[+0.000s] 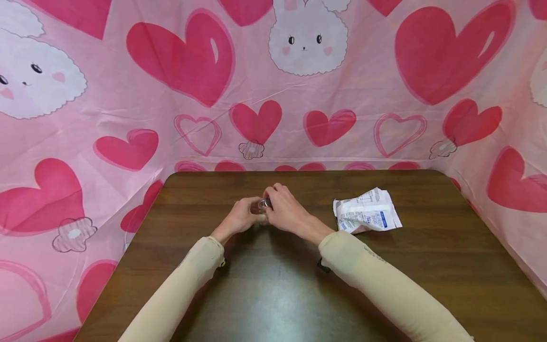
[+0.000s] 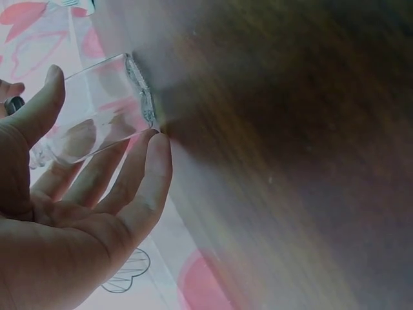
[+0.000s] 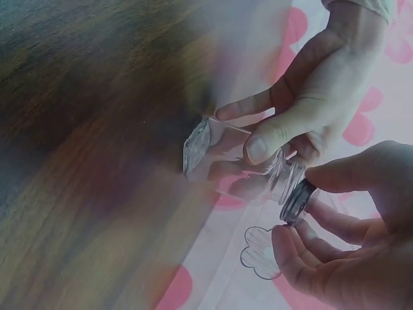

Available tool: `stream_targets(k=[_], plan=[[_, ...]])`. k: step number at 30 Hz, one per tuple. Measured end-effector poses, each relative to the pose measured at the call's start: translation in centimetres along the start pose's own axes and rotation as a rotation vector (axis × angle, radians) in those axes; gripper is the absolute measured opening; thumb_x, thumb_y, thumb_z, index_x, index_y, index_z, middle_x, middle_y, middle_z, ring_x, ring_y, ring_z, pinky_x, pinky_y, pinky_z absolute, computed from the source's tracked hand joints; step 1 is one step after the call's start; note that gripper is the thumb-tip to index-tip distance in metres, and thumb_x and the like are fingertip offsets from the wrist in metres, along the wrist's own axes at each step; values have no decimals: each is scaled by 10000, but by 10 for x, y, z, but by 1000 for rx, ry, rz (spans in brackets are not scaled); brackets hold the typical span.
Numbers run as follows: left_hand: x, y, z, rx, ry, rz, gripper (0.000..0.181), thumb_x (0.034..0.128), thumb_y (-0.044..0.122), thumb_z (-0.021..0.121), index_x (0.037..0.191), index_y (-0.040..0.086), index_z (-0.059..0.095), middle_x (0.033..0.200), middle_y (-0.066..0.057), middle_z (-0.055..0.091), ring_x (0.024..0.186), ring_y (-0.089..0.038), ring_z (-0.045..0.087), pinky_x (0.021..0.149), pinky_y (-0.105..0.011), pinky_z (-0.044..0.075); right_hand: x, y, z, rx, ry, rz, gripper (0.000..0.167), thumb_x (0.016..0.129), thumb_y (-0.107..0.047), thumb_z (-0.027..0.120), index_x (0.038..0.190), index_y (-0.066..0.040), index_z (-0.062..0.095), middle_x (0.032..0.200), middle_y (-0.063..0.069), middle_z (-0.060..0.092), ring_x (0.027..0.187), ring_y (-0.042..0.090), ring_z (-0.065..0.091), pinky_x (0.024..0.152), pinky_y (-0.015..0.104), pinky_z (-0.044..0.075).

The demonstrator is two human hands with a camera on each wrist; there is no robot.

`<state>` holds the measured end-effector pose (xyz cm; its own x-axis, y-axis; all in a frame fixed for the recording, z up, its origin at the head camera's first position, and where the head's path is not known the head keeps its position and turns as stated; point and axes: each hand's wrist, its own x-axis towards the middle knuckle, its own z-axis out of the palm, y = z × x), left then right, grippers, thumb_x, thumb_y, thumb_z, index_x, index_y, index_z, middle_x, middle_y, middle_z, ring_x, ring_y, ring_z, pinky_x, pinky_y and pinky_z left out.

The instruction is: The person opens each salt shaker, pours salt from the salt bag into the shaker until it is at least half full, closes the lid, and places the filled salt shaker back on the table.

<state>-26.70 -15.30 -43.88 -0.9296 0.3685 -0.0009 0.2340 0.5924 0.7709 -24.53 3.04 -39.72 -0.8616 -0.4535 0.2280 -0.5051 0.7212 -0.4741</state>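
A clear glass jar [image 3: 222, 152] stands on the wooden table, its base at the tabletop in both wrist views. My left hand [image 1: 242, 216] grips its side, the thumb on one face and the fingers around the other. At the jar's mouth, my right hand [image 3: 361, 232] pinches a dark metallic lid [image 3: 297, 201] between thumb and fingers. The lid is tilted against the threaded neck; whether it is engaged I cannot tell. From the head view, the fingers of my right hand [image 1: 286, 209] cover most of the jar's top.
A crumpled white packet [image 1: 367, 211] with printed text lies on the table [image 1: 427, 247], to the right of my right hand. Behind and beside the table hangs a pink cloth [image 1: 256, 85] with hearts and white rabbit faces.
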Motion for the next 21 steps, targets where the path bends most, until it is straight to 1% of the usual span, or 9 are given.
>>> stream_targets(k=[4, 10, 15, 21], plan=[[0, 0, 1, 19, 6, -7, 344, 894, 136, 867, 1208, 71, 741, 1093, -70, 746, 987, -236, 689, 920, -441, 557, -3, 2, -2, 13, -6, 9, 288, 935, -69, 743, 1197, -9, 639, 1106, 121, 585, 1053, 287, 552, 925, 405, 524], [-1, 2, 1, 41, 19, 0, 406, 877, 169, 887, 1240, 67, 737, 1101, -64, 750, 979, -219, 692, 909, -429, 557, -8, 4, -5, 33, 7, 20, 427, 928, -60, 751, 1316, 6, 586, 1193, 168, 609, 1124, 338, 572, 975, 471, 501], [-1, 4, 1, 43, 25, -5, 397, 866, 195, 900, 1212, 80, 744, 1064, -42, 752, 949, -197, 691, 891, -420, 555, -12, 7, -7, 49, 4, 26, 448, 930, -75, 766, 1332, -2, 581, 1192, 155, 605, 1113, 323, 564, 959, 462, 502], [-2, 7, 0, 30, 9, -31, 390, 879, 180, 889, 1220, 75, 733, 1076, -54, 743, 972, -216, 690, 902, -432, 555, -17, 11, -7, 66, -1, 46, 423, 935, -75, 763, 1317, -20, 590, 1189, 145, 604, 1095, 303, 549, 946, 443, 502]])
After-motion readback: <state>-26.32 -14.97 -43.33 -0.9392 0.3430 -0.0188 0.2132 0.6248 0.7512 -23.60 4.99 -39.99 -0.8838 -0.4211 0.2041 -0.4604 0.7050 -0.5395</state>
